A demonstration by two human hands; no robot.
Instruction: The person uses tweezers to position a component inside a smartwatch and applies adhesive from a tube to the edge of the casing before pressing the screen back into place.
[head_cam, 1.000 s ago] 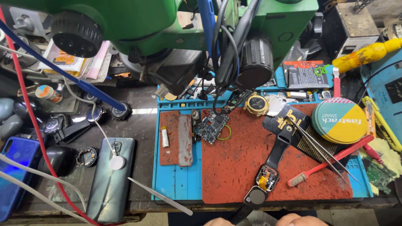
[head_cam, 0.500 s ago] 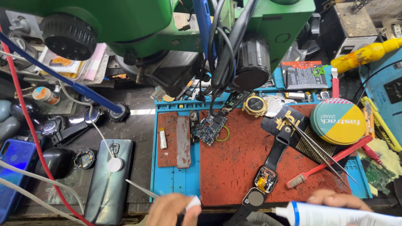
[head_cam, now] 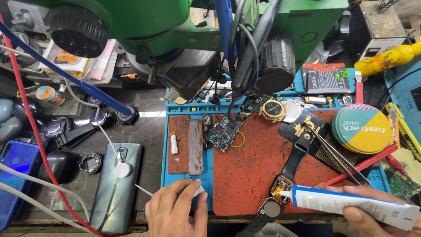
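Glue tube, long, white with a blue band [head_cam: 351, 205], sits gripped in my right hand [head_cam: 377, 215], nozzle touching the opened square smartwatch case [head_cam: 280, 186]; my left hand [head_cam: 177, 210] pinches its small white cap [head_cam: 198, 191].

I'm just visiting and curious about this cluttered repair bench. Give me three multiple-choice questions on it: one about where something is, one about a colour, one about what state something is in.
1. Where does the nozzle of the white tube point?
A. at the open smartwatch case
B. at the green phone
C. at the round tin

2. What colour is the work mat under the circuit board?
A. yellow
B. red-brown on blue
C. white

3. How is the right hand occupied?
A. empty and flat
B. holding the white tube
C. gripping tweezers

Answers: 1 A, the tip meets the smartwatch case. 2 B, a red-brown pad lies on a blue tray. 3 B, fingers wrap the tube; the left hand pinches a small white piece.
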